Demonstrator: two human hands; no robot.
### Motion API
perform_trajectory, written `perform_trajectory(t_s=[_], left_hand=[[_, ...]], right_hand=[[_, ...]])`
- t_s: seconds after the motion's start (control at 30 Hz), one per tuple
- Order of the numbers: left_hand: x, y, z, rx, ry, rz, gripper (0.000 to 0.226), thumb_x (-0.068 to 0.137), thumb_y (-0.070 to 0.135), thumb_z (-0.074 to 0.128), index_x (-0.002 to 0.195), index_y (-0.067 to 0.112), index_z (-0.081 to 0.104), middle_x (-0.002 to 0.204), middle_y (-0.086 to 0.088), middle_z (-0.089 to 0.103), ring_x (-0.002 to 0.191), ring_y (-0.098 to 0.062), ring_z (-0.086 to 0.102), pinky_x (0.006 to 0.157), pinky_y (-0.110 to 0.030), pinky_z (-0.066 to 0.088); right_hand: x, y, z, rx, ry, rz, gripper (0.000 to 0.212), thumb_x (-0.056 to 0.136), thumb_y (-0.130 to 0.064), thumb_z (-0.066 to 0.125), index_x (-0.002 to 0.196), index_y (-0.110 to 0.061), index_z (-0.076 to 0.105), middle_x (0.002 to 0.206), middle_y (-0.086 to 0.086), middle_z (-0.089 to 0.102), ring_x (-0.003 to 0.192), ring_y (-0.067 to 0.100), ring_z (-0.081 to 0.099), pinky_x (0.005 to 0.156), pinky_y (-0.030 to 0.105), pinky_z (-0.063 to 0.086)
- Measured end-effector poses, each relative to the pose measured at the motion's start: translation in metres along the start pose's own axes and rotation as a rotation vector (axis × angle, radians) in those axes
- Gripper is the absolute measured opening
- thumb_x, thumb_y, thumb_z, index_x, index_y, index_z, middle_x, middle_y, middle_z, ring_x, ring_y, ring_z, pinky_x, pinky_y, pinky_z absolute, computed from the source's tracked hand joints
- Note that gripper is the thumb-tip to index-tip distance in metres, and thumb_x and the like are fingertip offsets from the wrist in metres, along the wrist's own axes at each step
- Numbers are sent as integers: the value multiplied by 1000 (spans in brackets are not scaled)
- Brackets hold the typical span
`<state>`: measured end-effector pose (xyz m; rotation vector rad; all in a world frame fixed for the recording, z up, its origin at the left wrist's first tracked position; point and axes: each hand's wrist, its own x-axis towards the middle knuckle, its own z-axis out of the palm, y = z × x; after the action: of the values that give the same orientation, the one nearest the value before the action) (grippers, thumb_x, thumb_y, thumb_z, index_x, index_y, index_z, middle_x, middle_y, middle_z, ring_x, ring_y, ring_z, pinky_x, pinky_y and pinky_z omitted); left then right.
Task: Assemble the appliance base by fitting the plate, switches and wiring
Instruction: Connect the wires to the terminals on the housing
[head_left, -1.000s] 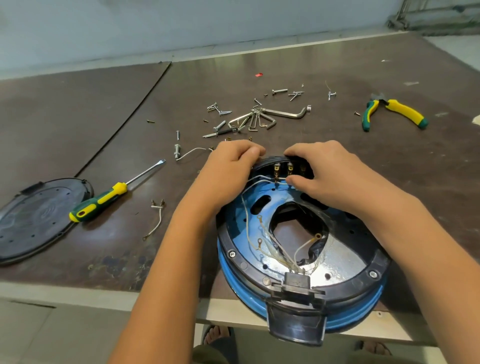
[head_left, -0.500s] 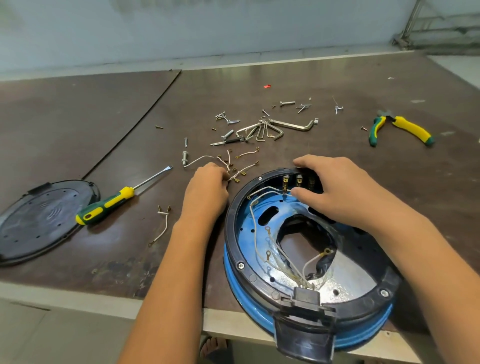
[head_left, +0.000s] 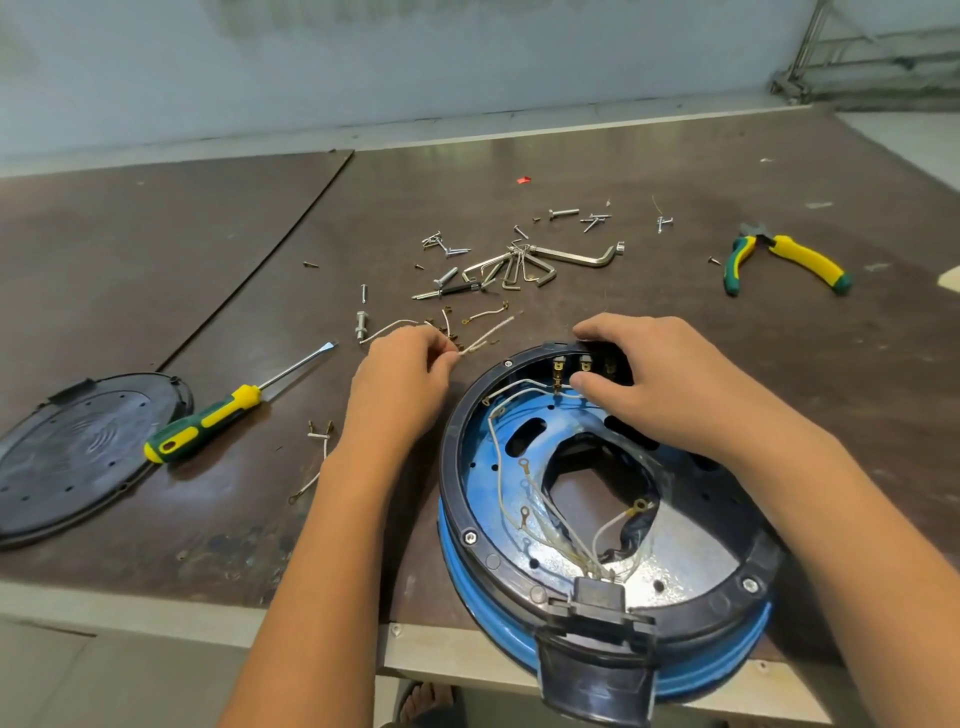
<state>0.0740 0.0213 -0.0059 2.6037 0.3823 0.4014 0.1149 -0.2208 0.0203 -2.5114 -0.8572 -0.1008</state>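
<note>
Left grip clamped: fingertips pinch one end of a short white wire, which runs up and to the right away from it over the bench; can't tell if the far end touches the top. Right grip closed on the far rim of the appliance base, fingers over the outside, thumb inside, right by the brass switch terminals set in that rim. Base sits open side up, just right of left grip and under right grip, near part overhanging the bench edge. Inside it: blue metal floor w/ a big irregular cut-out; several thin white wires w/ ring lugs lie loose, running from the terminals near the right thumb to a black connector block at the near rim. Beyond left grip: scattered screws and a bunch of hex keys. Left of left grip: green/yellow screwdriver; further left, black round plate lying flat. Btwn screwdriver and left forearm: a loose wire w/ brass ends. Pliers well beyond and to the right of right grip.
</note>
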Motion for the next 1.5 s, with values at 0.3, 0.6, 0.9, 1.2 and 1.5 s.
perform_trajectory(t_s=[0.3, 0.6, 0.9, 1.2, 1.5], left_hand=[[-5, 9, -4, -105, 0, -37, 13, 97, 26, 60, 93, 22, 71, 88, 1, 69, 87, -20, 64, 86, -43, 55], [-28, 73, -45, -434, -155, 125, 20, 99, 22, 58, 89, 18, 75, 69, -2, 67, 63, -18, 57, 67, -30, 50], [-36, 95, -38, -239, -171, 258, 16, 97, 28, 62, 102, 23, 77, 83, 9, 72, 83, -7, 67, 83, -34, 54], [-39, 106, -26, -129, -292, 304, 15, 98, 29, 61, 98, 24, 76, 76, 6, 72, 72, -9, 67, 72, -34, 57], [-37, 107, -13, 99, -259, 401, 19, 100, 30, 55, 104, 20, 71, 110, 2, 56, 104, -20, 54, 89, -42, 47]], right_hand=[[-1, -2, -2, 7, -17, 16, 43, 92, -41, 64, 132, -26, 58, 121, -2, 68, 109, 19, 61, 90, 38, 51], [0, 3, -12, 481, 216, 23, 28, 93, -18, 67, 119, -27, 70, 100, -11, 73, 93, 2, 67, 77, 15, 49], [-8, 6, -28, 560, 216, -3, 21, 82, -25, 81, 103, -24, 76, 80, -7, 74, 75, 1, 68, 70, 17, 52], [-36, 19, -34, 311, 165, 53, 23, 76, -25, 86, 96, -30, 77, 81, -16, 73, 84, -2, 67, 82, 30, 55], [-36, 22, -29, 213, 78, 81, 18, 74, -38, 85, 86, -40, 72, 107, -10, 60, 99, 6, 58, 77, 14, 40]])
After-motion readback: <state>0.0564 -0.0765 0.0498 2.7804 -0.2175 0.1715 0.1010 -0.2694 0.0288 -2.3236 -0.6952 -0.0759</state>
